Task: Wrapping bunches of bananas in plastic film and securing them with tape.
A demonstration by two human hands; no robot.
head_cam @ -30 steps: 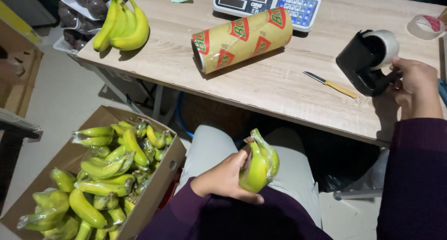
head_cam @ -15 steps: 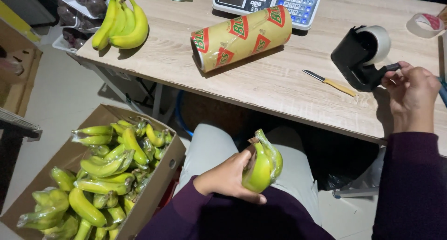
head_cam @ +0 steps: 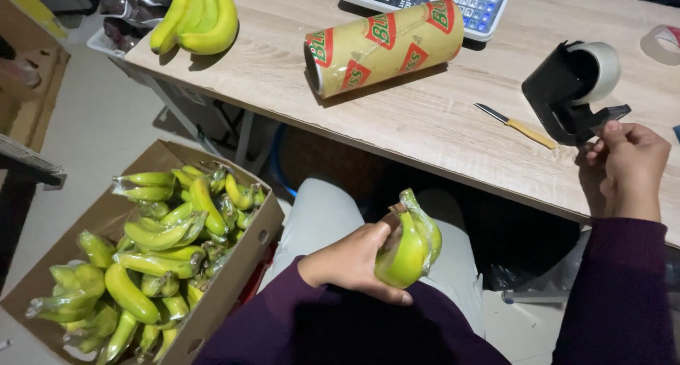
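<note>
Left hand [head_cam: 354, 262] grasps a film-wrapped green banana bunch [head_cam: 411, 241] below the pale wooden surface [head_cam: 425, 124]; right hand [head_cam: 627, 166] pinches at the black tape dispenser [head_cam: 570, 88] on it.

A fruit-packing corner of a shop or market stall is suggested. A digital weighing scale with a keypad [head_cam: 453, 0] is set on a pale wood-grain worktable [head_cam: 425, 117], beside a large printed roll of cling film [head_cam: 382, 46] and a black tape dispenser [head_cam: 570, 88]. An open cardboard box of film-wrapped green bananas [head_cam: 152, 255] is placed on the floor.
</note>
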